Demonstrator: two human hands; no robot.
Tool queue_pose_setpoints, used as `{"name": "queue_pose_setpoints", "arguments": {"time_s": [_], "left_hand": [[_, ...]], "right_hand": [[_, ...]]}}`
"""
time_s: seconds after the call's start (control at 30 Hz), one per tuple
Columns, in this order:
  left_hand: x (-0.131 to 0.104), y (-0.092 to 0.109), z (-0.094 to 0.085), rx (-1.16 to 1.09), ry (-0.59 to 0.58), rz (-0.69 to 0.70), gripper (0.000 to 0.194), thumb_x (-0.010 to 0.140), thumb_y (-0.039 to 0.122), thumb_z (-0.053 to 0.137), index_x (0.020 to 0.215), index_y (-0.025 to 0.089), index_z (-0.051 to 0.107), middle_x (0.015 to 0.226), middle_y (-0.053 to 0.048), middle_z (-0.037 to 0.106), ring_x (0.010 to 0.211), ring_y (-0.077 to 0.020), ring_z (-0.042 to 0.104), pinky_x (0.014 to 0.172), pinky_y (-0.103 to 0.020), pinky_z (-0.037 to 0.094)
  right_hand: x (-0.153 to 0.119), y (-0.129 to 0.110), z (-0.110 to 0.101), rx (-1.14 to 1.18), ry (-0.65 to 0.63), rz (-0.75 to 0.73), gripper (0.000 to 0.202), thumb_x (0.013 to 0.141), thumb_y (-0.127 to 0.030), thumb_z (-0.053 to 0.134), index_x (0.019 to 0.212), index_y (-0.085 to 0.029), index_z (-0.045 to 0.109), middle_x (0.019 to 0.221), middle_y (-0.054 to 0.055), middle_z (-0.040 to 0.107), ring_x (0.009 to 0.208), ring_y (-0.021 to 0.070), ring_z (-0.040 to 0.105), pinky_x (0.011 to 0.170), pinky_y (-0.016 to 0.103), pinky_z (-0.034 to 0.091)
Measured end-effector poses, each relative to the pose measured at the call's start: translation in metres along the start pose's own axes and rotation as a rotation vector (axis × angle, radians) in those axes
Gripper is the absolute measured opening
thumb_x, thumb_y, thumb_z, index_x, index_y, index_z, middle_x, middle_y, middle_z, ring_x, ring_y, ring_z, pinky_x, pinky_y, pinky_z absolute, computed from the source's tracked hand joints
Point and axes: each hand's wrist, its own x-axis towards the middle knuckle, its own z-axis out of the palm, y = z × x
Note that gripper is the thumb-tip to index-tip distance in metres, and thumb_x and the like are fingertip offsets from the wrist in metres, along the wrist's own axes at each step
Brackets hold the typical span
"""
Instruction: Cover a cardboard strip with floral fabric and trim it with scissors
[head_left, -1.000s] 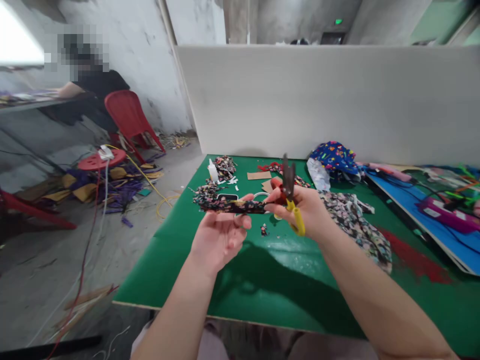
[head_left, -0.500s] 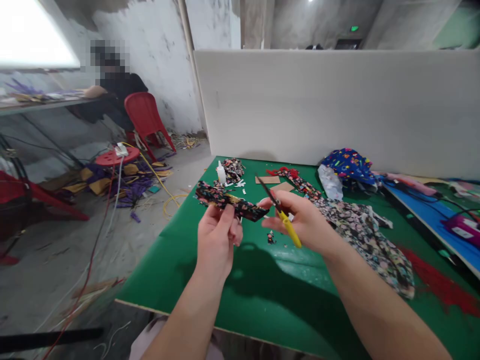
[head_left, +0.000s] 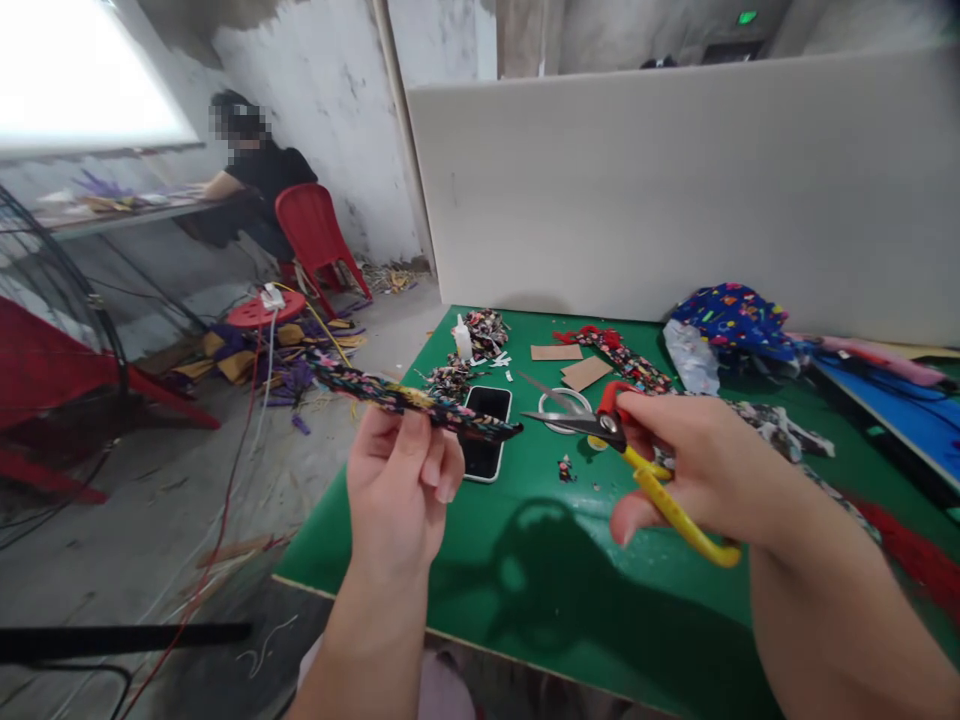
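A folded strip of dark floral fabric [head_left: 390,394] is pinched in my left hand [head_left: 405,480], its pointed end toward the right. My right hand [head_left: 697,460] grips yellow-and-red scissors [head_left: 611,428], whose blades are spread and point left, a little apart from the fabric's tip. Behind and below the strip lies a phone [head_left: 484,460] on the green table [head_left: 525,610]. A white ring [head_left: 551,412] is behind the blades, and a small floral scrap [head_left: 565,469] lies below them.
Beyond my hands are a white bottle [head_left: 462,340], floral scraps [head_left: 486,332] and brown cards [head_left: 586,373]. Blue patterned fabric [head_left: 739,322] and a blue board [head_left: 885,400] are at the right. A person [head_left: 274,180] sits on a red chair [head_left: 309,228] at the far left.
My right hand has moved right, away from the strip, and the scissors have swung round with their blades now spread toward it. My left hand and the strip have shifted left, and the phone shows.
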Motion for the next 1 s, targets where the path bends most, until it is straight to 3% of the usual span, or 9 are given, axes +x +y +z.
{"name": "queue_pose_setpoints", "arguments": {"time_s": [0.17, 0.57, 1.0], "left_hand": [[-0.002, -0.002, 0.003, 0.000, -0.025, 0.043, 0.018, 0.068, 0.028, 0.074, 0.070, 0.018, 0.059, 0.043, 0.008, 0.037, 0.032, -0.0017, 0.032, 0.030, -0.011, 0.029], [-0.003, -0.005, 0.002, 0.035, -0.134, 0.085, 0.013, 0.069, 0.028, 0.073, 0.071, 0.018, 0.063, 0.050, 0.006, 0.043, 0.033, -0.0015, 0.034, 0.029, -0.011, 0.033], [0.003, -0.009, -0.004, 0.007, -0.249, 0.192, 0.015, 0.072, 0.025, 0.071, 0.073, 0.015, 0.060, 0.054, 0.006, 0.050, 0.032, -0.0014, 0.037, 0.027, -0.011, 0.036]], "right_hand": [[-0.004, -0.004, -0.001, -0.087, -0.011, -0.023, 0.066, 0.052, -0.084, 0.048, 0.062, -0.022, 0.028, 0.050, -0.007, 0.034, 0.044, 0.0080, 0.028, 0.045, 0.024, 0.019], [-0.006, -0.008, -0.002, -0.162, -0.009, -0.050, 0.056, 0.063, -0.075, 0.051, 0.062, -0.021, 0.034, 0.048, -0.005, 0.039, 0.043, 0.0084, 0.028, 0.046, 0.025, 0.015], [-0.007, -0.010, -0.005, -0.084, -0.099, -0.013, 0.065, 0.056, -0.083, 0.046, 0.061, -0.020, 0.033, 0.049, -0.006, 0.040, 0.044, 0.0073, 0.032, 0.046, 0.023, 0.017]]}}
